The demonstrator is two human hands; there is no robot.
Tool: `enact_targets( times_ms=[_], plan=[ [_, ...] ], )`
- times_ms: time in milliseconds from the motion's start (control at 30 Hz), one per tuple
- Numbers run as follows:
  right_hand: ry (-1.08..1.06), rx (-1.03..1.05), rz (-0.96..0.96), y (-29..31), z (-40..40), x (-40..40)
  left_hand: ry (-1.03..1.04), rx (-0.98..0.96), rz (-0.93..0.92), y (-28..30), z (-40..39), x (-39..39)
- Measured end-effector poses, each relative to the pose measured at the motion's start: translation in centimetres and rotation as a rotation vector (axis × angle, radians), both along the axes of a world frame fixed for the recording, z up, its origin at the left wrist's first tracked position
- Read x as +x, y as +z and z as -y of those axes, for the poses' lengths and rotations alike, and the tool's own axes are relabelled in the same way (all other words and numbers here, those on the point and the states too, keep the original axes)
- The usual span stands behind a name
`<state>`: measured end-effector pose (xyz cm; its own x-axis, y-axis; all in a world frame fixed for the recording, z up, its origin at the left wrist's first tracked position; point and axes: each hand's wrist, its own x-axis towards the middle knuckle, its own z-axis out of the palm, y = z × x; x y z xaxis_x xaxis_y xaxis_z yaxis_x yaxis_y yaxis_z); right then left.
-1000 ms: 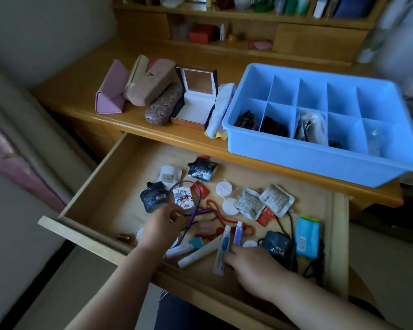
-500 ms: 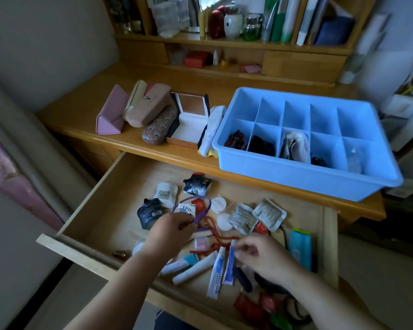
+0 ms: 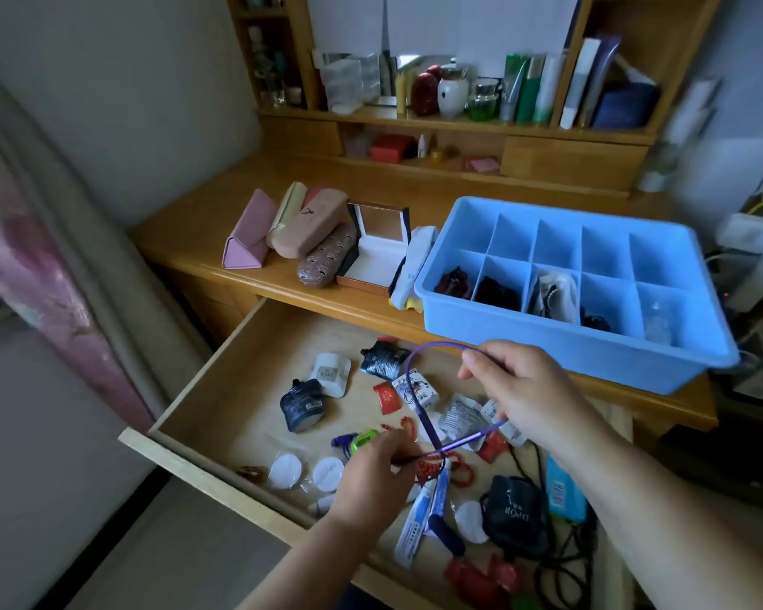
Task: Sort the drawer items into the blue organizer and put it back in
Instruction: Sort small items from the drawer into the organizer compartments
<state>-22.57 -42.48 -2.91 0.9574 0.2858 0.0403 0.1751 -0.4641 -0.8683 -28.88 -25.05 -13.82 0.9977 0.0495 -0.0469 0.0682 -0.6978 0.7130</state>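
Wooden desk (image 3: 221, 239) against pale wall, hutch shelves (image 3: 437, 121) far side with bottles, jars, books. Glasses cases (image 3: 309, 231) and open hinged box (image 3: 377, 253) far left on desktop. Blue organizer (image 3: 582, 341) on desktop right, ten compartments, near row holding dark items and clear packet. Drawer (image 3: 221, 376) pulled open below, strewn with sachets, tubes, red beads. Purple cord (image 3: 415, 389), thin, looped, lifted above drawer. Right hand (image 3: 529, 398) pinches loop top between thumb and forefinger; left hand (image 3: 371, 477) pinches lower end, fingers curled.
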Motion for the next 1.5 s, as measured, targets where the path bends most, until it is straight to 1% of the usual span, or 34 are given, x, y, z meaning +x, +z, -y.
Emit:
enact_targets(
  times_ms=[67, 167, 233, 333, 400, 500, 600, 700, 767, 800, 833, 867, 933, 1000, 1033, 1067, 1100, 1133, 1167, 1200, 1233, 1267, 1300, 1333, 1367, 1400, 1433, 1500],
  plan=[
    [0.027, 0.036, 0.080, 2.1, 0.3, -0.4, 0.037, -0.047, 0.021, 0.0, 0.2, 0.2],
    [0.092, 0.239, 0.069, 5.2, 0.3, -0.7, 0.102, -0.202, 0.048, 0.6, 0.5, 0.9],
    [0.153, 0.321, 0.095, 7.1, 0.2, -0.9, 0.075, -0.249, 0.044, 1.3, 0.7, 1.7],
    [0.245, 0.512, 0.108, 9.4, 0.0, -1.3, -0.058, -0.139, 0.016, 1.9, 1.4, 2.9],
    [0.259, 0.644, 0.097, 10.7, 0.0, -1.4, -0.113, -0.107, 0.019, 2.0, 2.0, 3.4],
    [0.233, 0.768, 0.137, 12.3, 0.7, -1.4, -0.087, -0.108, -0.062, 1.8, 2.1, 3.7],
    [0.179, 0.831, 0.210, 13.4, 2.5, -1.1, -0.029, -0.199, -0.120, 2.0, 1.2, 3.4],
    [0.100, 0.870, 0.252, 13.3, 4.9, -0.6, -0.020, -0.267, -0.164, 2.2, -0.1, 2.9],
    [0.032, 0.898, 0.220, 12.1, 6.8, -0.4, -0.017, -0.301, -0.208, 2.6, -1.2, 2.6],
    [-0.007, 0.909, 0.166, 11.1, 7.7, -0.4, 0.011, -0.338, -0.251, 3.1, -1.9, 2.5],
    [-0.056, 0.894, 0.099, 9.7, 8.4, -0.4, 0.050, -0.387, -0.301, 3.8, -2.8, 2.6],
    [-0.121, 0.813, 0.050, 8.1, 8.9, -0.5, 0.077, -0.447, -0.349, 4.7, -3.6, 2.7],
    [-0.214, 0.480, -0.004, 3.8, 9.1, -1.2, 0.065, -0.539, -0.388, 6.9, -5.0, 3.2],
    [-0.199, 0.185, -0.136, -0.3, 8.2, -2.2, 0.003, -0.540, -0.381, 9.3, -5.6, 3.9],
    [-0.185, 0.051, -0.213, -1.9, 7.6, -2.7, -0.041, -0.494, -0.392, 10.5, -5.5, 4.2],
    [-0.175, -0.078, -0.270, -3.4, 7.2, -3.1, -0.094, -0.406, -0.412, 11.6, -5.1, 4.5],
    [-0.152, -0.221, -0.297, -4.6, 6.8, -3.3, -0.156, -0.275, -0.426, 12.7, -4.5, 4.6],
    [-0.117, -0.390, -0.288, -5.5, 6.6, -3.5, -0.222, -0.117, -0.418, 13.6, -3.8, 4.6],
    [-0.084, -0.587, -0.236, -5.7, 6.2, -3.8, -0.289, 0.029, -0.383, 14.5, -3.1, 4.6],
    [-0.062, -0.713, -0.155, -5.7, 5.8, -4.2, -0.354, 0.134, -0.331, 15.3, -2.4, 4.4],
    [-0.053, -0.718, -0.080, -5.6, 5.2, -4.4, -0.417, 0.192, -0.277, 15.9, -1.6, 4.3],
    [-0.016, -0.611, -0.042, -5.4, 4.6, -4.4, -0.478, 0.209, -0.232, 16.4, -0.9, 4.0],
    [0.052, -0.410, -0.061, -4.8, 3.8, -4.3, -0.531, 0.187, -0.197, 16.9, -0.1, 3.6],
    [0.108, -0.215, -0.112, -4.0, 2.6, -4.2, -0.559, 0.115, -0.179, 17.2, 0.6, 3.3],
    [0.163, -0.063, -0.159, -3.5, 1.6, -4.2, -0.561, -0.002, -0.176, 17.6, 1.2, 2.9],
    [0.200, 0.027, -0.195, -3.3, 0.7, -4.1, -0.537, -0.135, -0.168, 18.1, 1.6, 2.6],
    [0.205, 0.052, -0.192, -3.4, 0.1, -4.1, -0.487, -0.256, -0.140, 18.5, 1.7, 2.5],
    [0.155, 0.017, -0.180, -3.6, 0.0, -4.2, -0.344, -0.430, -0.037, 19.2, 1.0, 2.5]
  ],
)
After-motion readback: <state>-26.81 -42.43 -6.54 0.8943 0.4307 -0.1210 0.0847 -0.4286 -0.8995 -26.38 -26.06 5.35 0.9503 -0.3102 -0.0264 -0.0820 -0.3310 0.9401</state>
